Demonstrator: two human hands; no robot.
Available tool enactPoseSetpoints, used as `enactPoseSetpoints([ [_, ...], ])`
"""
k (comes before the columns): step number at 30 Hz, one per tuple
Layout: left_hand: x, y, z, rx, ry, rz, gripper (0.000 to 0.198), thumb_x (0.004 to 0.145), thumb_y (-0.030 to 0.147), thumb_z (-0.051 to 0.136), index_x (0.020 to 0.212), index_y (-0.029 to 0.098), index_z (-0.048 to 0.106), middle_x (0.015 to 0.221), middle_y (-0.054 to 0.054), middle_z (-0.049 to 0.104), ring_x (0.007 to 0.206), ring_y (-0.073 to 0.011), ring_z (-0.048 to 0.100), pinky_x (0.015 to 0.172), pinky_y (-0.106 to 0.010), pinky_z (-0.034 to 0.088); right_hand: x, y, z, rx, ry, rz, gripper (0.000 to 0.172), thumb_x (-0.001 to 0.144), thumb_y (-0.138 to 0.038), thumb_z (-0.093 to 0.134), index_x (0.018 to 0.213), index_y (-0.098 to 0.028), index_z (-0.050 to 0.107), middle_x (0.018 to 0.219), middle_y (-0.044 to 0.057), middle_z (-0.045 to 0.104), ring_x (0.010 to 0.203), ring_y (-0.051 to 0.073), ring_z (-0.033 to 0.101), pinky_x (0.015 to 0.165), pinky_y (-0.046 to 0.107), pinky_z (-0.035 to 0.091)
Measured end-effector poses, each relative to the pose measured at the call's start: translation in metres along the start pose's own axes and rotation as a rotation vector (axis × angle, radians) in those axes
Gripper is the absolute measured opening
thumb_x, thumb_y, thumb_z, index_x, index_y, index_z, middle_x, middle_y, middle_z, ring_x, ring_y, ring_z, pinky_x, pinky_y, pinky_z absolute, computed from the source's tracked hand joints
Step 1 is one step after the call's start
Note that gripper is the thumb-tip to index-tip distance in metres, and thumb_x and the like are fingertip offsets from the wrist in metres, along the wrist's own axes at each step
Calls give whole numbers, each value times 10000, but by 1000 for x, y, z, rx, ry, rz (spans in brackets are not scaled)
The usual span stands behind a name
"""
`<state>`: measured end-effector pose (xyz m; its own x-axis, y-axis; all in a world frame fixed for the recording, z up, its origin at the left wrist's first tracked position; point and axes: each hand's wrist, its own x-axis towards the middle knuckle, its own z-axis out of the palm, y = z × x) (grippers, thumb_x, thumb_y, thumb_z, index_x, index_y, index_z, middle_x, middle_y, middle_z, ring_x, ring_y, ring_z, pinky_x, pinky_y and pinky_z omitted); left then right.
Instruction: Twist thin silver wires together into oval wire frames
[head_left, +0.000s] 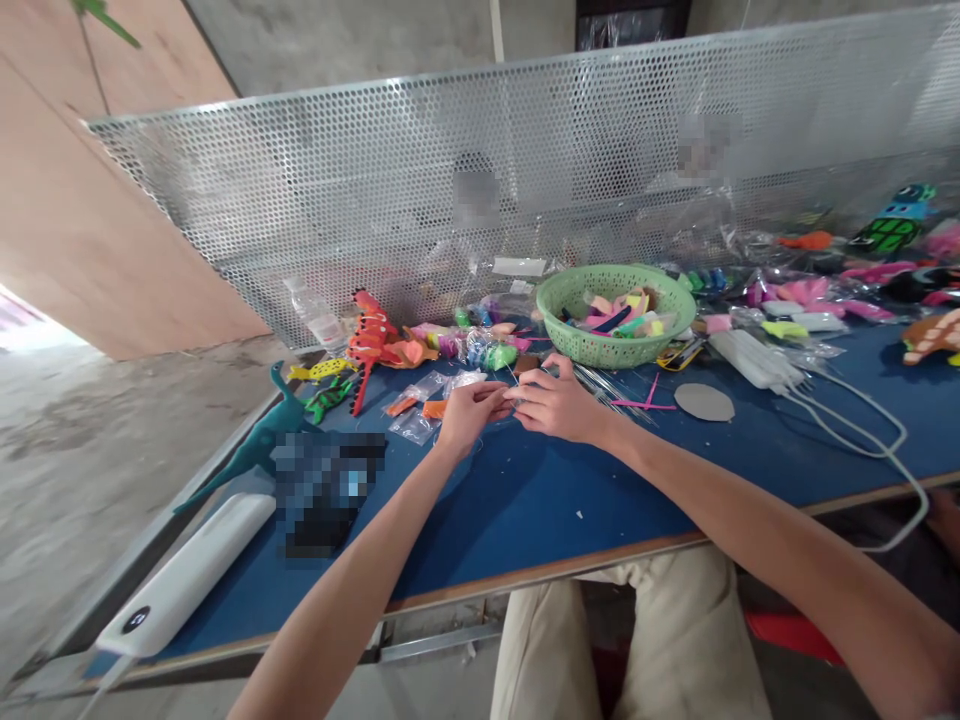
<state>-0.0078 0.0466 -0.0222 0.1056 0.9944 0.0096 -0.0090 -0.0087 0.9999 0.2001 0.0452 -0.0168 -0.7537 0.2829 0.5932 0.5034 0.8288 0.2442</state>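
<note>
My left hand (472,415) and my right hand (556,402) meet above the blue table (517,520), fingertips nearly touching. The left thumb and fingers pinch together. Fingers of the right hand are curled at the same spot, its index finger raised in a bend. What they hold is small and pale, too small to name. Just left of my left hand are clear plastic packets (412,425) and an orange piece (434,409). Behind my right hand lie a small brown piece (527,364) and a bundle of thin metal rods (611,388).
A green basket (551,320) of colourful pieces stands behind the hands. Left are a red winged toy (371,340), a teal dinosaur (262,440) and a white power bank (191,570). Right are a grey oval disc (703,402) and white cables (847,420). A perforated metal screen (360,170) borders the back.
</note>
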Motion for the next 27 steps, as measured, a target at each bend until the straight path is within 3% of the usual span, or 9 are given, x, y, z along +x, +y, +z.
enactPoseSetpoints([
  [6, -3, 4, 1, 88, -5, 0, 386, 787, 397, 785, 1068, 142, 717, 1009, -115, 758, 646, -175, 721, 536, -276, 593, 0, 5, -4, 56, -32, 34, 319, 997, -192, 414, 991, -270, 723, 1073, 20, 744, 1069, 233, 556, 1070, 513, 234],
  [11, -4, 4, 3, -125, -42, -58, 342, 849, 316, 741, 1148, 160, 684, 1140, -119, 733, 775, -170, 746, 690, -295, 633, -3, 4, -5, 3, 72, 156, 289, 976, -153, 447, 1034, -259, 710, 1237, 23, 701, 1226, 271, 507, 1096, 536, 183],
  [17, -2, 3, 8, -324, -21, -87, 194, 871, 174, 710, 1048, 98, 694, 1037, -136, 746, 878, -156, 739, 840, -257, 610, -5, 5, 3, -155, 160, 127, 235, 961, -154, 511, 1021, -258, 713, 1251, 6, 695, 1214, 266, 531, 1072, 523, 216],
  [22, -4, 4, 13, -328, 26, -80, 197, 854, 133, 713, 1043, 85, 692, 948, -123, 740, 813, -151, 734, 780, -254, 620, -3, 4, 7, -221, 238, 86, 209, 963, -157, 529, 994, -250, 714, 1218, -4, 709, 1192, 244, 543, 1056, 519, 229],
  [27, -7, 4, 12, -226, 50, -47, 286, 835, 230, 740, 1093, 116, 689, 1043, -125, 727, 811, -184, 733, 676, -301, 636, -4, 4, 5, -211, 209, 61, 201, 969, -162, 530, 992, -254, 708, 1217, -4, 711, 1169, 231, 554, 1015, 501, 255],
])
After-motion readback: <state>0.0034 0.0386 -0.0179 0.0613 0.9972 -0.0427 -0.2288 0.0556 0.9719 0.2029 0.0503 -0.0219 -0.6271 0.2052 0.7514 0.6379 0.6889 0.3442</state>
